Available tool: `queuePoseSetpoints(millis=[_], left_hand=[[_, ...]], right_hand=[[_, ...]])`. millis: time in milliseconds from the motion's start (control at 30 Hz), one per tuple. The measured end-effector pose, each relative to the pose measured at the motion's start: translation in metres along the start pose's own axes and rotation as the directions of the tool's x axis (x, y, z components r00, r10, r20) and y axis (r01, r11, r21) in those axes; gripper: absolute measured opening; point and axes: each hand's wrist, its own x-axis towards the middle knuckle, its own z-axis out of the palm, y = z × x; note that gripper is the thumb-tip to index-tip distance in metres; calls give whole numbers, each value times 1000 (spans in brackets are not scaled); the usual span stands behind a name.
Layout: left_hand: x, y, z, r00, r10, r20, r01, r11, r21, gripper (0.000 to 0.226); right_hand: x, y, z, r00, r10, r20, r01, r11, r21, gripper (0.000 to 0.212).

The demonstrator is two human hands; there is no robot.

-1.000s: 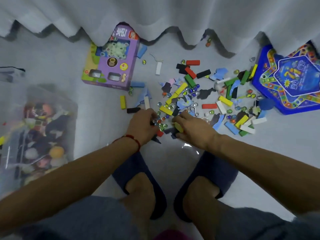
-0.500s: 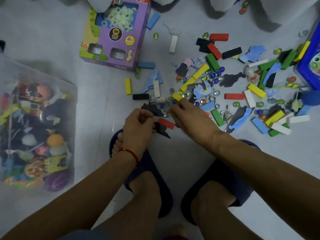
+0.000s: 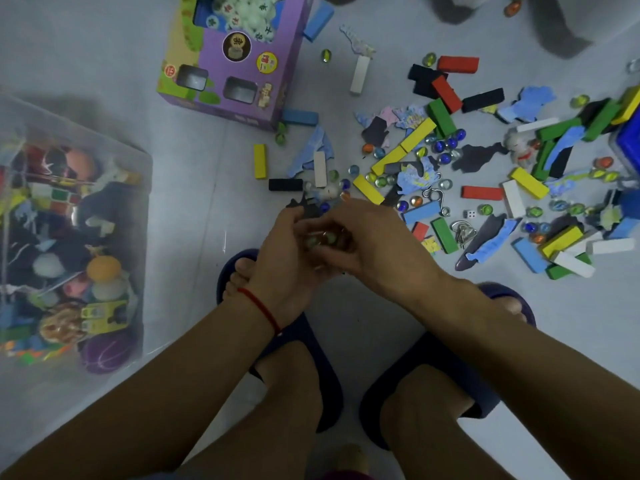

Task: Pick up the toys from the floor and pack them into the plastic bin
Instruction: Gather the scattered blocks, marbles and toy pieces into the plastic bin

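left hand: raised above the floor at centre, palm turned up and cupped, red string bracelet on the wrist; fingers curled round a small cluster of glass marbles and a flat black foam piece that sticks out on the far side
right hand: directly beside the left, touching it; fingertips bent down into the left palm on the marbles; blur hides whether they pinch one, cannot tell
clear plastic bin: on the floor at left, well apart from the hands; already holds mixed toys, among them a purple ball at the near corner and a round orange-topped toy
loose toys on floor: scattered from centre to far right; yellow wooden block and black wooden block just far-left of the hands; white wooden block farther off; red wooden block at far centre-right; glass marbles, blue foam cut-outs, green and blue blocks mixed in
small white die: right of the hands, among the marbles, near a bent metal wire puzzle
purple cardboard game box: far centre-left, lying flat
blue game board box: right edge, only partly in frame
feet: in dark blue slippers, near side, under the hands
floor: pale grey, smooth
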Motion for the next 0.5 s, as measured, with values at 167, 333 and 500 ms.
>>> queuePoseSetpoints(millis=[167, 333, 500], left_hand=[[10, 2, -19, 990, -128, -60, 120, 984, -128, 38], [12, 4, -28, 993, -69, -101, 58, 992, -109, 33], [14, 3, -25, 994, -24, -105, 17, 997, -69, 31]], right_hand=[[7, 18, 3, 981, 115, -157, -134, 984, -119, 20], [16, 30, 19, 997, 53, 53, -28, 916, -401, 43], [23, 35, 27, 998, 40, 50, -13, 892, -451, 47]])
